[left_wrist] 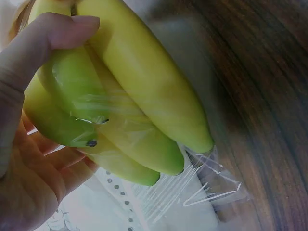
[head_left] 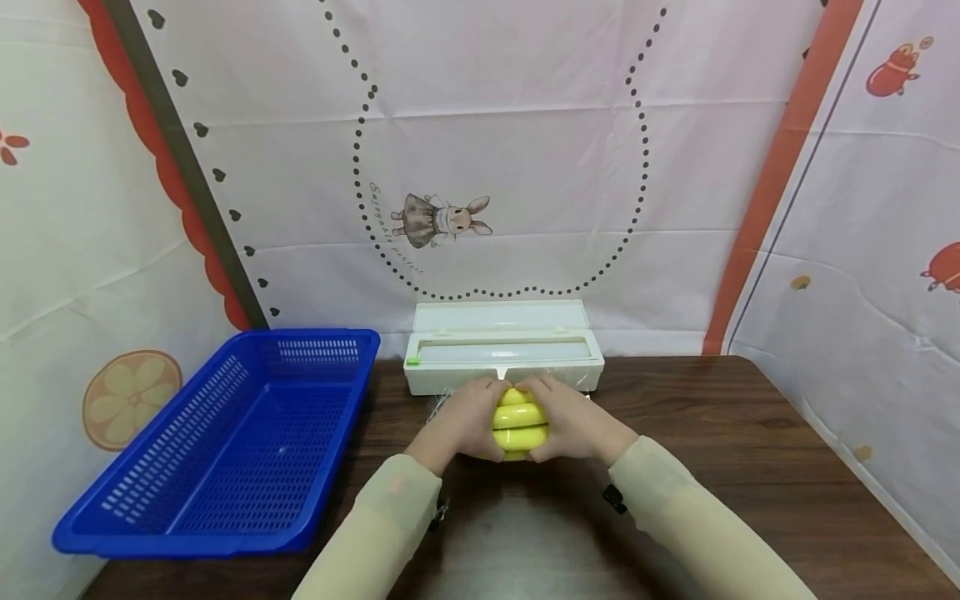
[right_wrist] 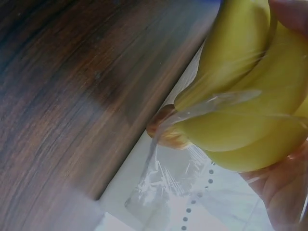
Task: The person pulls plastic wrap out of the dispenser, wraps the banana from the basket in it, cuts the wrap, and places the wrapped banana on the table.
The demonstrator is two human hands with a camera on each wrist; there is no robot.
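Note:
Both of my hands hold a bunch of yellow bananas (head_left: 519, 417) between them, just in front of a white cling film dispenser (head_left: 525, 379). My left hand (head_left: 468, 418) grips one side; in the left wrist view its thumb lies over the green-tinged tips (left_wrist: 139, 86) and its fingers reach beneath. On the other side my right hand (head_left: 577, 421) grips the bunch, which hides much of that hand in the right wrist view. Clear cling film (left_wrist: 216, 175) lies over the bananas and sticks out past the tips. More film (right_wrist: 166, 180) hangs loose near the brown stem end (right_wrist: 166, 127).
A blue perforated plastic basket (head_left: 277, 450) stands on the left of the dark wooden table (head_left: 675, 408). The dispenser's lid (head_left: 502, 315) is raised against the printed cloth backdrop (head_left: 495, 142). Similar cloth hangs along both sides.

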